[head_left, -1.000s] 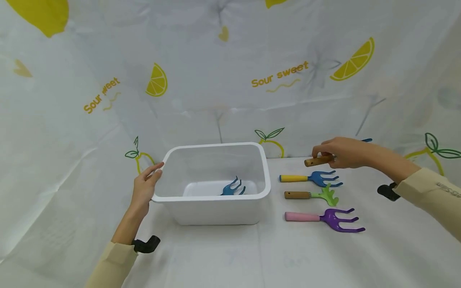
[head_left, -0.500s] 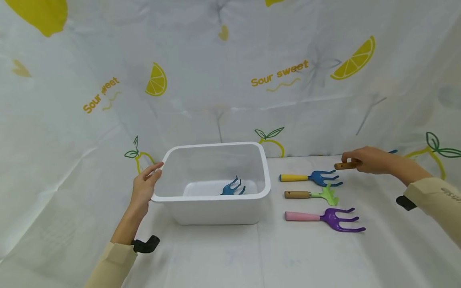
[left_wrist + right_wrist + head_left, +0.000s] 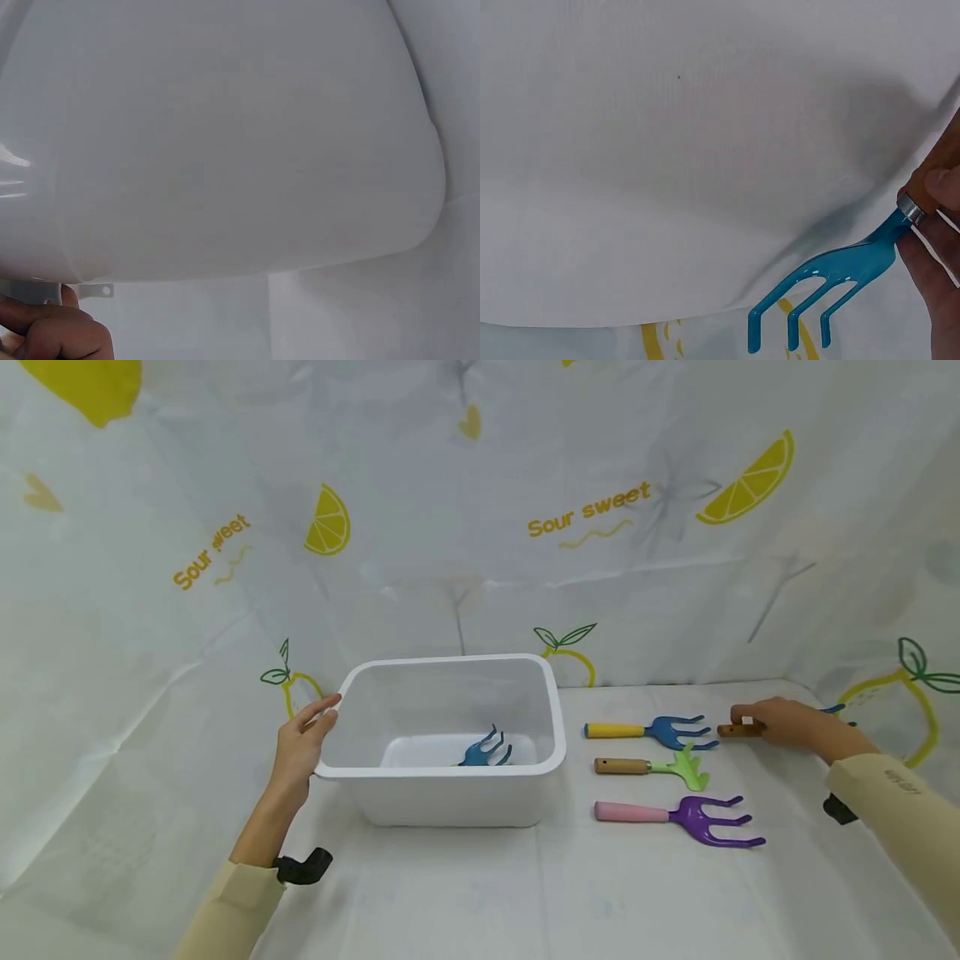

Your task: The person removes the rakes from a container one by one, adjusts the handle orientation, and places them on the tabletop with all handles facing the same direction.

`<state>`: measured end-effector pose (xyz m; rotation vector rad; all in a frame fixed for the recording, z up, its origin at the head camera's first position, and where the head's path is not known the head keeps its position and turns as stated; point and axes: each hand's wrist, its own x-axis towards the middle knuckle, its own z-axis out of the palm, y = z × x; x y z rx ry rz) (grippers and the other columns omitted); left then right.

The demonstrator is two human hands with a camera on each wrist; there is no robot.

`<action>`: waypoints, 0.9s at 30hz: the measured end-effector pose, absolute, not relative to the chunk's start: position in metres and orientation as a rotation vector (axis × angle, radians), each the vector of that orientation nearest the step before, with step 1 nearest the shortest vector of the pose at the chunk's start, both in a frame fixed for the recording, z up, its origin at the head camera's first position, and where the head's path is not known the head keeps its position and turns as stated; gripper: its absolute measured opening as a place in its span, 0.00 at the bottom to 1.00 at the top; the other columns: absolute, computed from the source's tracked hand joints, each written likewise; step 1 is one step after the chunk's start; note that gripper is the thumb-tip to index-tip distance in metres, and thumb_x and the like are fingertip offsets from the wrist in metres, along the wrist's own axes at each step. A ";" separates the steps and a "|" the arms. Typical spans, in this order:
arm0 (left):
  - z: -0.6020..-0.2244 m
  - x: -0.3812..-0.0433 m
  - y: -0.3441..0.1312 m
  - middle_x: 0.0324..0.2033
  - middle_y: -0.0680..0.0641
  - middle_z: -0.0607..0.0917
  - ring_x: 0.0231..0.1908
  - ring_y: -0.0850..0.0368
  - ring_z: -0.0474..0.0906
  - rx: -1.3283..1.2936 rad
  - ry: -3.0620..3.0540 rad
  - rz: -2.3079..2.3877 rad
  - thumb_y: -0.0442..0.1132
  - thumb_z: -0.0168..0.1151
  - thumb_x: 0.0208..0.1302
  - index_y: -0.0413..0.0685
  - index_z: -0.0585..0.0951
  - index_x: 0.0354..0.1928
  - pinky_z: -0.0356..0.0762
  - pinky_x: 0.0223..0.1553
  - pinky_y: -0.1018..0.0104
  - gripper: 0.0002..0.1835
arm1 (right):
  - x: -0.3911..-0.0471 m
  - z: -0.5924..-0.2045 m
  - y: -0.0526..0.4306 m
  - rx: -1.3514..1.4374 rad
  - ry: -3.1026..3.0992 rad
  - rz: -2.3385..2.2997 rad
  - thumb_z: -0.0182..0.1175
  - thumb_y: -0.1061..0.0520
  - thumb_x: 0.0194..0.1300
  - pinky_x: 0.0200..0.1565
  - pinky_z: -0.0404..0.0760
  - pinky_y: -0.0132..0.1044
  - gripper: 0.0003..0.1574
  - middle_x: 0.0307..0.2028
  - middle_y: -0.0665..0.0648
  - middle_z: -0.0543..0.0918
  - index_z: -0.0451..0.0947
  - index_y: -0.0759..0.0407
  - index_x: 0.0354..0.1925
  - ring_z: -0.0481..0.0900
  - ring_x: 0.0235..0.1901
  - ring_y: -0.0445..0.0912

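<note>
My left hand (image 3: 297, 752) grips the left rim of a white plastic tub (image 3: 442, 802); in the left wrist view its curled fingers (image 3: 67, 337) show beside the tub's wall. Inside the tub lies a blue-tined hand fork (image 3: 480, 753), its handle hidden behind the front wall. Over at the right, my right hand (image 3: 795, 727) holds another hand fork (image 3: 847, 259) by its wooden handle. That fork has three bent blue tines, pointing away to the right, close above the white cloth.
Between tub and right hand, three tools lie in a column: a yellow-handled blue fork (image 3: 667, 731), a small green rake (image 3: 684, 767) with a wooden handle, and a pink-handled purple fork (image 3: 697, 818). A lemon-printed white sheet (image 3: 420, 527) hangs behind.
My right hand has moved right and then down toward the cloth with the wooden-handled fork. The left hand keeps its grip on the tub, which stays in place.
</note>
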<state>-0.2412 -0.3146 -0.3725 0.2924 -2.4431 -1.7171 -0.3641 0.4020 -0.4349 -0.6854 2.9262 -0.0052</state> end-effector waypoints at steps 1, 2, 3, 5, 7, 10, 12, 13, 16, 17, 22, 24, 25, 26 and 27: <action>-0.372 -0.241 -0.314 0.70 0.42 0.75 0.48 0.65 0.80 0.292 -2.444 -1.716 0.58 0.51 0.79 0.62 0.70 0.76 0.83 0.43 0.68 0.28 | -0.364 -0.437 0.402 -0.667 2.929 0.019 0.63 0.71 0.64 0.47 0.83 0.60 0.17 0.38 0.57 0.87 0.82 0.54 0.47 0.80 0.36 0.52; -0.372 -0.241 -0.314 0.70 0.41 0.75 0.48 0.65 0.80 0.293 -2.442 -1.715 0.58 0.51 0.79 0.62 0.70 0.76 0.83 0.43 0.68 0.28 | -0.364 -0.439 0.402 -0.649 2.932 0.037 0.63 0.71 0.64 0.47 0.83 0.61 0.16 0.39 0.58 0.87 0.82 0.55 0.47 0.80 0.37 0.53; -0.372 -0.241 -0.313 0.69 0.41 0.75 0.48 0.64 0.81 0.293 -2.440 -1.716 0.58 0.51 0.79 0.62 0.70 0.76 0.83 0.43 0.68 0.28 | -0.363 -0.440 0.401 -0.630 2.935 0.045 0.63 0.71 0.65 0.48 0.83 0.62 0.16 0.39 0.60 0.87 0.83 0.56 0.47 0.81 0.38 0.55; -0.372 -0.242 -0.313 0.69 0.41 0.76 0.48 0.64 0.81 0.297 -2.437 -1.721 0.58 0.51 0.79 0.62 0.70 0.76 0.84 0.43 0.68 0.28 | -0.363 -0.443 0.400 -0.591 2.937 0.053 0.62 0.71 0.65 0.48 0.82 0.63 0.16 0.40 0.62 0.86 0.82 0.57 0.48 0.81 0.39 0.58; -0.372 -0.242 -0.312 0.69 0.41 0.76 0.47 0.65 0.81 0.305 -2.436 -1.721 0.58 0.51 0.79 0.62 0.71 0.75 0.84 0.43 0.68 0.28 | -0.362 -0.445 0.399 -0.558 2.942 0.055 0.61 0.71 0.66 0.47 0.82 0.63 0.16 0.40 0.63 0.86 0.82 0.58 0.49 0.81 0.39 0.59; -0.372 -0.242 -0.312 0.68 0.42 0.76 0.46 0.66 0.82 0.310 -2.429 -1.729 0.58 0.52 0.79 0.62 0.71 0.75 0.84 0.43 0.67 0.28 | -0.362 -0.447 0.397 -0.532 2.952 0.028 0.60 0.71 0.67 0.46 0.82 0.63 0.16 0.38 0.62 0.84 0.81 0.58 0.50 0.80 0.38 0.58; -0.372 -0.242 -0.312 0.67 0.43 0.77 0.46 0.66 0.82 0.311 -2.425 -1.731 0.58 0.52 0.79 0.62 0.71 0.75 0.84 0.43 0.66 0.28 | -0.363 -0.449 0.397 -0.517 2.962 0.017 0.59 0.71 0.68 0.45 0.82 0.63 0.15 0.37 0.62 0.83 0.80 0.59 0.51 0.80 0.37 0.57; -0.372 -0.242 -0.313 0.66 0.43 0.78 0.45 0.66 0.82 0.302 -2.423 -1.735 0.58 0.52 0.79 0.61 0.71 0.75 0.85 0.43 0.65 0.28 | -0.363 -0.449 0.396 -0.510 2.967 0.012 0.58 0.70 0.69 0.45 0.82 0.63 0.15 0.37 0.62 0.83 0.80 0.60 0.51 0.80 0.37 0.58; -0.372 -0.242 -0.313 0.65 0.44 0.79 0.45 0.66 0.82 0.301 -2.416 -1.738 0.58 0.52 0.78 0.61 0.71 0.75 0.85 0.43 0.65 0.28 | -0.363 -0.451 0.396 -0.502 2.986 0.001 0.59 0.70 0.69 0.45 0.82 0.64 0.15 0.37 0.63 0.82 0.81 0.60 0.51 0.79 0.37 0.58; -0.372 -0.242 -0.313 0.65 0.44 0.78 0.45 0.67 0.82 0.302 -2.417 -1.736 0.58 0.52 0.78 0.61 0.71 0.75 0.85 0.43 0.65 0.28 | -0.363 -0.452 0.395 -0.502 2.992 -0.002 0.59 0.70 0.69 0.45 0.83 0.63 0.15 0.37 0.63 0.82 0.81 0.61 0.51 0.79 0.36 0.58; -0.372 -0.242 -0.312 0.67 0.42 0.77 0.45 0.67 0.82 0.315 -2.420 -1.731 0.58 0.52 0.79 0.61 0.71 0.75 0.84 0.42 0.67 0.28 | -0.361 -0.452 0.395 -0.519 3.004 0.001 0.59 0.70 0.68 0.44 0.83 0.63 0.16 0.36 0.63 0.80 0.81 0.60 0.51 0.79 0.35 0.57; -0.373 -0.242 -0.312 0.67 0.42 0.77 0.45 0.66 0.82 0.318 -2.416 -1.734 0.58 0.52 0.79 0.61 0.71 0.75 0.84 0.42 0.68 0.28 | -0.361 -0.450 0.393 -0.526 3.007 0.009 0.60 0.72 0.65 0.44 0.83 0.62 0.17 0.36 0.63 0.80 0.81 0.59 0.50 0.78 0.35 0.57; -0.373 -0.242 -0.312 0.67 0.41 0.77 0.45 0.66 0.82 0.317 -2.414 -1.737 0.58 0.52 0.79 0.62 0.71 0.75 0.84 0.42 0.67 0.28 | -0.361 -0.448 0.392 -0.526 3.006 0.006 0.60 0.73 0.64 0.44 0.83 0.62 0.18 0.36 0.63 0.80 0.81 0.59 0.50 0.78 0.35 0.57; -0.373 -0.242 -0.312 0.68 0.41 0.77 0.46 0.66 0.82 0.311 -2.413 -1.739 0.58 0.52 0.79 0.61 0.71 0.75 0.84 0.42 0.67 0.28 | -0.361 -0.445 0.390 -0.526 3.005 -0.001 0.61 0.73 0.64 0.44 0.83 0.62 0.18 0.36 0.63 0.80 0.81 0.59 0.50 0.78 0.35 0.57; -0.373 -0.242 -0.312 0.68 0.41 0.77 0.46 0.66 0.82 0.310 -2.413 -1.741 0.58 0.52 0.79 0.61 0.71 0.75 0.84 0.42 0.67 0.28 | -0.360 -0.442 0.388 -0.529 3.003 -0.013 0.62 0.71 0.65 0.44 0.83 0.61 0.16 0.37 0.63 0.80 0.81 0.59 0.50 0.79 0.35 0.56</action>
